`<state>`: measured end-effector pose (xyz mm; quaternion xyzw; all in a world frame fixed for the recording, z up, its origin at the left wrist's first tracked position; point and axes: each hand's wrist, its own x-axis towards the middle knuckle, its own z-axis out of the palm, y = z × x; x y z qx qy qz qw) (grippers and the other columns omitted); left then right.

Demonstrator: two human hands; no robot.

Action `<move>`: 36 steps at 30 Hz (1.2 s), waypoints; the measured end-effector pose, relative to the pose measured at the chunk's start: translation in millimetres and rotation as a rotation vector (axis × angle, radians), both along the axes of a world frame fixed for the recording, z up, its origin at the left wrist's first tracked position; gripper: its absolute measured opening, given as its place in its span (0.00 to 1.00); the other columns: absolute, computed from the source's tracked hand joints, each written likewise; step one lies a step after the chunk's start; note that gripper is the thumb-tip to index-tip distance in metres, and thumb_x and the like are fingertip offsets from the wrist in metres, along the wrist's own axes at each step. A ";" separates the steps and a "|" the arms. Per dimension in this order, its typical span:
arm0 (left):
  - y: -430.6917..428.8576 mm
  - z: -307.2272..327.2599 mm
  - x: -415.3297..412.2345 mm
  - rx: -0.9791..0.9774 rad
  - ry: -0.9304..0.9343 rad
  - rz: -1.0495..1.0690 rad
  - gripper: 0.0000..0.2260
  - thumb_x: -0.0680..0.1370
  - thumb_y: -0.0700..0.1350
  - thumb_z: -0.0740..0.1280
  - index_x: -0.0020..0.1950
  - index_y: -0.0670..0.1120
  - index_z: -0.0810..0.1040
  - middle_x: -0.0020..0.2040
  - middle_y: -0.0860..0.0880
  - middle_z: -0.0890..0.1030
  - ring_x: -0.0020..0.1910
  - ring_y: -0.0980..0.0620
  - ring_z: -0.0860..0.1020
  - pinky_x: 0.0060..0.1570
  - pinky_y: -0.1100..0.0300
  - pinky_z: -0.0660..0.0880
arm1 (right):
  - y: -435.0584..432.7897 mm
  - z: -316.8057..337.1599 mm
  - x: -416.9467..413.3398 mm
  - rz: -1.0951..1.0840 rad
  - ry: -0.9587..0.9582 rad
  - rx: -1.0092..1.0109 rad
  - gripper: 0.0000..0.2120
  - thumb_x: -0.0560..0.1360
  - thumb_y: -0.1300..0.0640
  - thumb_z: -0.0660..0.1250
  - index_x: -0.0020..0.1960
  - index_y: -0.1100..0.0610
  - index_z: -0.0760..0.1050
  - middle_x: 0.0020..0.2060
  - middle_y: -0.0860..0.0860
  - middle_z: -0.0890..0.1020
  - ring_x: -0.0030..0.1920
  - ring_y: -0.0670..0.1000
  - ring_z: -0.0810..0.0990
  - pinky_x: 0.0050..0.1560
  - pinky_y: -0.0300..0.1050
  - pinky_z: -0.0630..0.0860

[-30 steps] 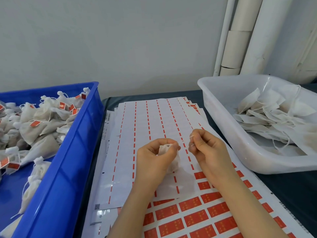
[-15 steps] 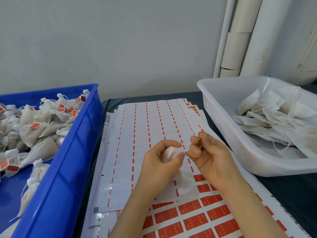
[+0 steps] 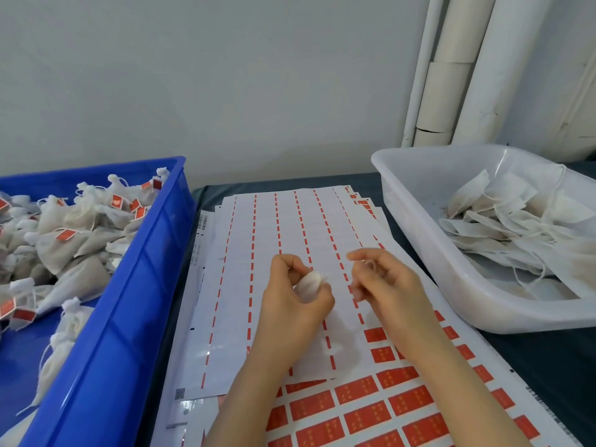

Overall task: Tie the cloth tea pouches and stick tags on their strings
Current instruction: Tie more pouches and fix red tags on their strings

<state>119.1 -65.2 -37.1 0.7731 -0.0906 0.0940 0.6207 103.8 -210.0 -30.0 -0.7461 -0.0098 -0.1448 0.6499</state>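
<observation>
My left hand [image 3: 295, 298] grips a small white cloth tea pouch [image 3: 310, 283] by its gathered neck, above the sticker sheets. My right hand [image 3: 383, 282] is a little to the right of it, fingers curled round the pouch's thin white string [image 3: 371, 264], which loops over the fingers. The right hand is blurred. Sheets of red tag stickers [image 3: 358, 411] lie under both forearms, and a used-up sheet [image 3: 283, 237] with only red dashes left lies on top of them.
A blue crate [image 3: 106, 333] on the left holds several tied pouches with red tags [image 3: 64, 235]. A white plastic tub [image 3: 429, 262] on the right holds several flat untied pouches [image 3: 503, 221]. White pipes stand against the wall behind it.
The right hand has shifted slightly right and its fingers have worked the string into a loop. The left hand turned the pouch a little and kept its grip.
</observation>
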 end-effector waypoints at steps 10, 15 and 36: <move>-0.1 -8.4 6.6 0.259 -0.293 0.224 0.10 0.73 0.47 0.72 0.42 0.57 0.72 0.46 0.64 0.71 0.53 0.70 0.67 0.48 0.82 0.63 | 9.0 -4.8 0.7 -0.132 -0.119 -0.320 0.06 0.73 0.52 0.68 0.39 0.44 0.73 0.39 0.40 0.76 0.41 0.38 0.75 0.42 0.24 0.70; 0.1 -10.4 2.2 0.386 -0.246 0.122 0.02 0.72 0.51 0.66 0.41 0.55 0.78 0.38 0.63 0.75 0.43 0.62 0.74 0.39 0.73 0.67 | 12.4 -2.8 -1.6 -0.062 -0.091 -0.214 0.03 0.74 0.53 0.66 0.42 0.46 0.75 0.33 0.36 0.79 0.35 0.39 0.78 0.36 0.26 0.72; 1.9 1.7 5.7 0.000 0.067 0.058 0.07 0.75 0.41 0.70 0.48 0.52 0.77 0.48 0.55 0.78 0.47 0.61 0.76 0.39 0.74 0.72 | 15.1 -11.6 0.9 0.040 -0.053 -0.497 0.05 0.72 0.51 0.70 0.41 0.42 0.75 0.29 0.40 0.74 0.33 0.38 0.72 0.39 0.28 0.70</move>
